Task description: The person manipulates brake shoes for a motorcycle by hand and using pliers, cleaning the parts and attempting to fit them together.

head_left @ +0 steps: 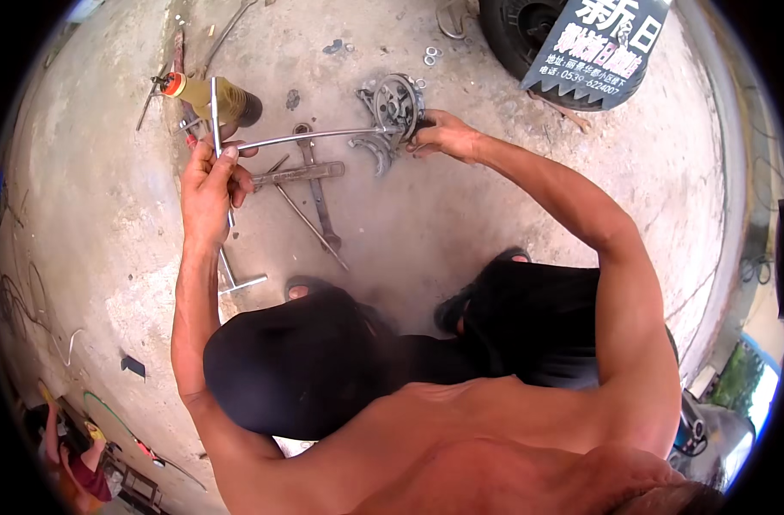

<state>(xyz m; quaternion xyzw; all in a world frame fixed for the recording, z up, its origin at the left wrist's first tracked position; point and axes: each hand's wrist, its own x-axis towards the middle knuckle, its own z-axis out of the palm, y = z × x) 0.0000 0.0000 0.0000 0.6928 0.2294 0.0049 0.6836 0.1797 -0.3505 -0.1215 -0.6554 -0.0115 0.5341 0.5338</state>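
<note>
My left hand (pixel 207 193) is closed round the handle of a T-handle wrench (pixel 302 136), where its crossbar meets the long shaft. The shaft runs rightward, and its far end meets a round metal wheel hub part (pixel 398 107), probably a brake assembly. My right hand (pixel 448 137) grips that part by its right edge, fingers partly hidden behind it. A curved grey metal piece (pixel 373 156) lies just below the round part; whether they touch I cannot tell. Beside my left hand lies a bottle of yellowish liquid (pixel 227 101) with a red-orange cap.
Between my hands and feet lie a rusty spanner (pixel 320 202), a flat steel tool (pixel 310 172) and a thin rod (pixel 313 227). Another T-handle tool (pixel 230 273) rests near my left knee. A black tyre (pixel 512 39) with a printed mudflap (pixel 593 51) stands far right. Another person (pixel 76 463) is at lower left.
</note>
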